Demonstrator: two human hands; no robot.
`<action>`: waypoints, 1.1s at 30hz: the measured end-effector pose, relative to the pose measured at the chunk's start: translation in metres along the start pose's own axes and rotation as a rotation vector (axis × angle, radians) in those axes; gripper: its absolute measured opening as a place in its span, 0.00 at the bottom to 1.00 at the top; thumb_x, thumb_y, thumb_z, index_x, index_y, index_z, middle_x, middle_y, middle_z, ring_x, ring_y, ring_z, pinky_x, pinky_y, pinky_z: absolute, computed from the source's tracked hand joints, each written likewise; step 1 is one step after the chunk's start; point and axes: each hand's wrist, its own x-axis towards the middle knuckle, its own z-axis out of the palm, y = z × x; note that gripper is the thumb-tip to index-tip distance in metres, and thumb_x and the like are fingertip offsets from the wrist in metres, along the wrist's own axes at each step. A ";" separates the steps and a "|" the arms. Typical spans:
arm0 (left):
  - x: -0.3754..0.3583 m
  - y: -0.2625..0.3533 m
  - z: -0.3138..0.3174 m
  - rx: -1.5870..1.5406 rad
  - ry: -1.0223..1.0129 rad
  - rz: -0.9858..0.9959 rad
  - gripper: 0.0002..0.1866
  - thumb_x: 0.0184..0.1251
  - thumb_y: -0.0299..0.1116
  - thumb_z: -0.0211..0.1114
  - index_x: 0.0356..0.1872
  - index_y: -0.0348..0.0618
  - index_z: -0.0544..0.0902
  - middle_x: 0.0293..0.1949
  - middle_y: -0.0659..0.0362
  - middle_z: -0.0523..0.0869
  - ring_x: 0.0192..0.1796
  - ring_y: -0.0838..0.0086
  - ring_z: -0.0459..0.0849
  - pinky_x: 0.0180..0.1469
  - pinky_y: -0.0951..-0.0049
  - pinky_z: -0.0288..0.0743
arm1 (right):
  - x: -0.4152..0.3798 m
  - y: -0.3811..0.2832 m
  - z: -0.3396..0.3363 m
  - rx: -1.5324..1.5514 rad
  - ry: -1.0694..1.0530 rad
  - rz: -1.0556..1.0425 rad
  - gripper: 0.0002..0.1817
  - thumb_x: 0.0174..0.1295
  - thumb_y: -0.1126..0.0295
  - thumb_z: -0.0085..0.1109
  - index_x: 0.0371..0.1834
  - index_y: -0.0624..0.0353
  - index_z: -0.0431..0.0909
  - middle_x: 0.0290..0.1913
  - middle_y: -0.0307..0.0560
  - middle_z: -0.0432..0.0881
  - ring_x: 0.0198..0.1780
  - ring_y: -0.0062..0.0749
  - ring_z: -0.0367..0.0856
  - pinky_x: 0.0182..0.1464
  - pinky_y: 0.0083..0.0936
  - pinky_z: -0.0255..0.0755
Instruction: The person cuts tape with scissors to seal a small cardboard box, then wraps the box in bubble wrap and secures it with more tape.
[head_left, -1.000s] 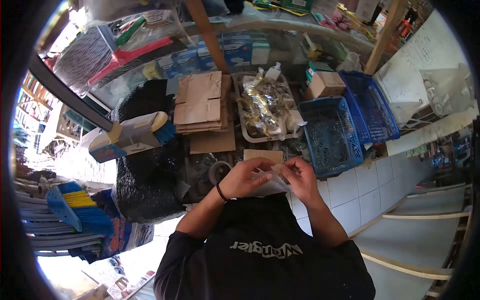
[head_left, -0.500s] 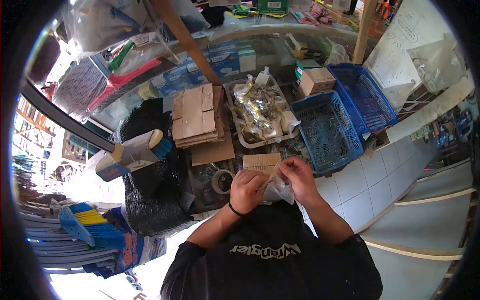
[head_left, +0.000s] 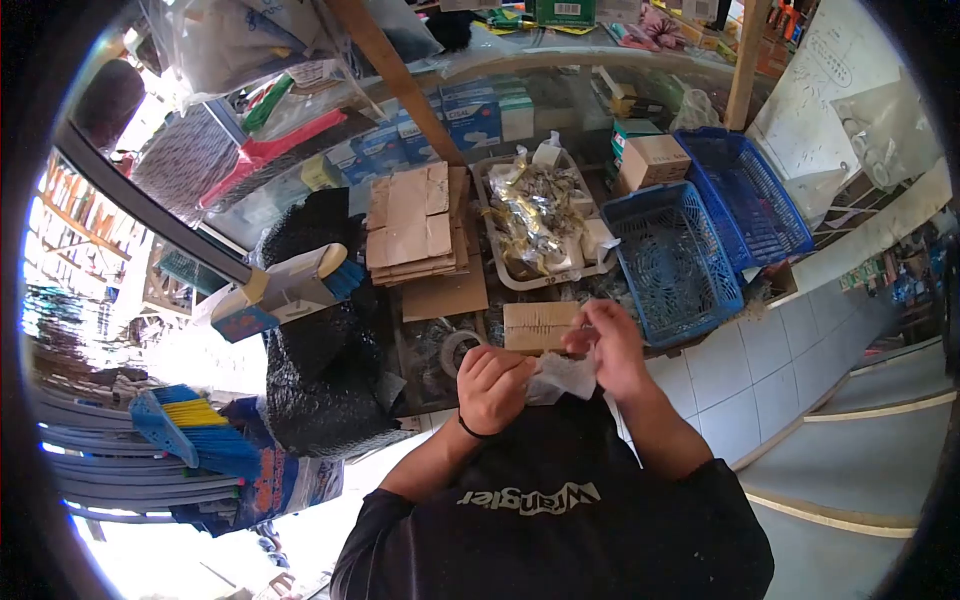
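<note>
My left hand (head_left: 494, 388), with a black band at its wrist, is closed on the edge of a small translucent plastic bag (head_left: 562, 378) in front of my chest. To the right of the bag is my right hand (head_left: 612, 347), raised beside it, with its thumb and fingers curled close together; whether something small is between them is too blurred to tell. Just beyond both hands lies a piece of brown cardboard (head_left: 535, 327) with a row of slits or thin items along it. A roll of tape (head_left: 460, 351) rests beside my left hand.
Stacked cardboard (head_left: 412, 225) lies beyond the tape. A white tray (head_left: 548, 281) holds plastic-wrapped items. Two blue baskets (head_left: 672, 264) stand to its right, near a small brown box (head_left: 655, 160). Black plastic wrap (head_left: 325, 390) and a broom head (head_left: 290, 290) are on the left.
My right hand has come away from my left hand and up a little. The bag now hangs more spread out between them. The whole view has shifted slightly.
</note>
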 end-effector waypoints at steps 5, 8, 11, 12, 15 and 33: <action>-0.004 -0.002 -0.007 -0.019 -0.030 -0.218 0.12 0.44 0.21 0.68 0.33 0.43 0.80 0.33 0.59 0.82 0.35 0.64 0.81 0.39 0.66 0.72 | 0.009 -0.008 0.003 -0.132 -0.103 -0.047 0.10 0.68 0.61 0.53 0.39 0.58 0.72 0.32 0.41 0.78 0.29 0.30 0.83 0.31 0.25 0.77; -0.008 -0.003 -0.003 -0.088 -0.039 -0.351 0.10 0.48 0.24 0.71 0.32 0.43 0.80 0.33 0.57 0.83 0.35 0.61 0.82 0.37 0.66 0.73 | 0.010 -0.005 0.007 -0.116 -0.110 -0.018 0.11 0.68 0.61 0.53 0.40 0.58 0.72 0.33 0.42 0.79 0.29 0.29 0.83 0.31 0.24 0.77; -0.011 -0.005 0.003 -0.148 -0.097 -0.445 0.08 0.49 0.25 0.71 0.30 0.42 0.81 0.32 0.55 0.83 0.34 0.60 0.82 0.36 0.66 0.74 | 0.010 -0.001 0.000 -0.090 -0.090 -0.030 0.12 0.68 0.61 0.53 0.40 0.60 0.72 0.35 0.43 0.78 0.29 0.29 0.82 0.32 0.24 0.76; -0.012 -0.006 0.005 -0.138 -0.126 -0.462 0.07 0.49 0.25 0.70 0.30 0.41 0.81 0.31 0.55 0.83 0.34 0.59 0.82 0.36 0.66 0.75 | 0.008 0.000 -0.005 -0.105 -0.071 -0.056 0.12 0.68 0.61 0.53 0.40 0.60 0.71 0.35 0.42 0.78 0.29 0.28 0.82 0.32 0.23 0.75; -0.013 -0.007 0.012 -0.147 -0.234 -0.527 0.05 0.52 0.26 0.69 0.29 0.39 0.81 0.29 0.53 0.84 0.34 0.58 0.83 0.36 0.66 0.76 | 0.002 0.009 -0.030 -0.194 0.006 -0.190 0.11 0.68 0.62 0.54 0.39 0.60 0.71 0.34 0.42 0.78 0.29 0.24 0.80 0.31 0.22 0.73; 0.021 0.014 0.085 -0.082 -0.353 -0.664 0.06 0.55 0.27 0.69 0.27 0.37 0.80 0.28 0.52 0.84 0.33 0.58 0.83 0.36 0.66 0.75 | 0.001 -0.013 -0.348 -1.005 1.174 -0.478 0.14 0.67 0.61 0.53 0.35 0.63 0.77 0.24 0.45 0.76 0.25 0.30 0.77 0.30 0.27 0.70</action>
